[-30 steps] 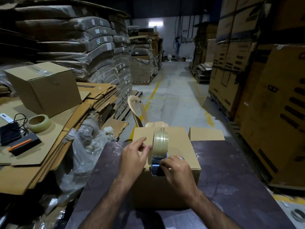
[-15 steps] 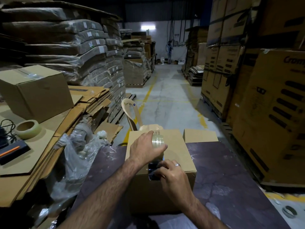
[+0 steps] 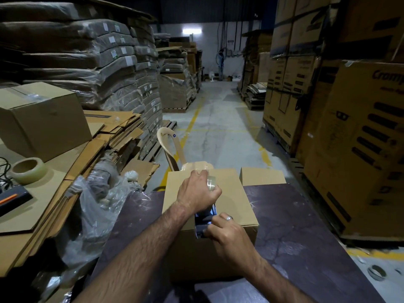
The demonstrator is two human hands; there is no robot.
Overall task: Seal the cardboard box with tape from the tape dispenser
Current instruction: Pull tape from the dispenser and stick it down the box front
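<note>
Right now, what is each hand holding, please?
Left hand: closed on the tape dispenser.
Right hand: pinching the tape end at the box front edge.

Your forearms are bare and hairy, with no sleeves reaching into view. Your right hand [image 3: 227,236] wears a plain silver ring [image 3: 228,218] on one finger; your left hand [image 3: 197,192] wears nothing.

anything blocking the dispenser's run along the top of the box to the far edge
Nothing visible does. The left hand grips the tape dispenser on the cardboard box, and the right hand presses at the near edge. The box top ahead of the dispenser looks bare.
</note>
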